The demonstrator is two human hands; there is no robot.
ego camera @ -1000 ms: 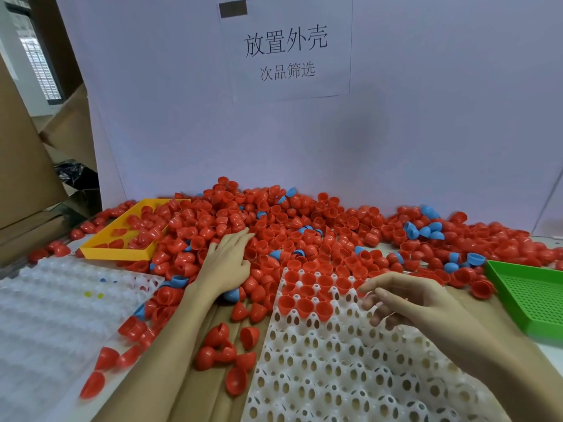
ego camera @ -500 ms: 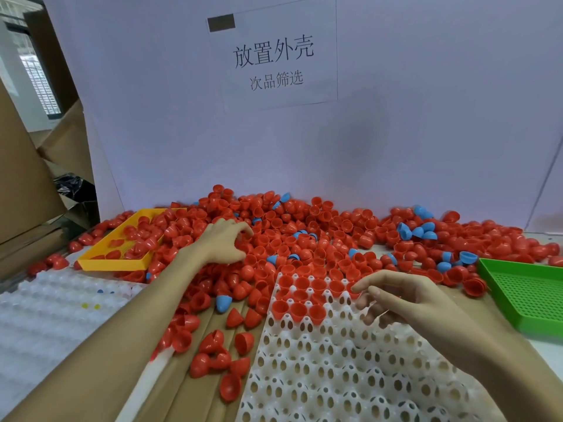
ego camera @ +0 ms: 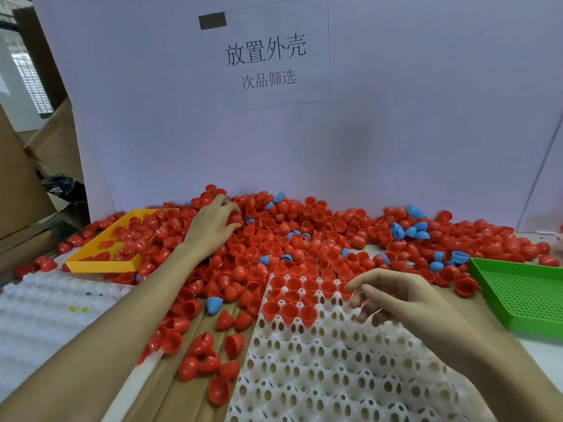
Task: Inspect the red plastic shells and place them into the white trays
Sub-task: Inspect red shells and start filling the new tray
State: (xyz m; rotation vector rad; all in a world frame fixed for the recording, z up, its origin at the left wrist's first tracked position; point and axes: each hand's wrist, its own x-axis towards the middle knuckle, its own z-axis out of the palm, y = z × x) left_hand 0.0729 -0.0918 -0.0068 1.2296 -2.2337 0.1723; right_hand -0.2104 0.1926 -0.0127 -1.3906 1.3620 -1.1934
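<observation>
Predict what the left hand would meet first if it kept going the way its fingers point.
The left hand already reaches into the red shells; further on, probably more piled shells, then the white backboard, though depth is uncertain.

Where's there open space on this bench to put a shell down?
Free: the empty cells of the white perforated tray below its filled red rows, the green mesh tray, and the brown cardboard strip beside the left forearm. Crowded: the red shell pile around the left hand, and the yellow tray.
</observation>
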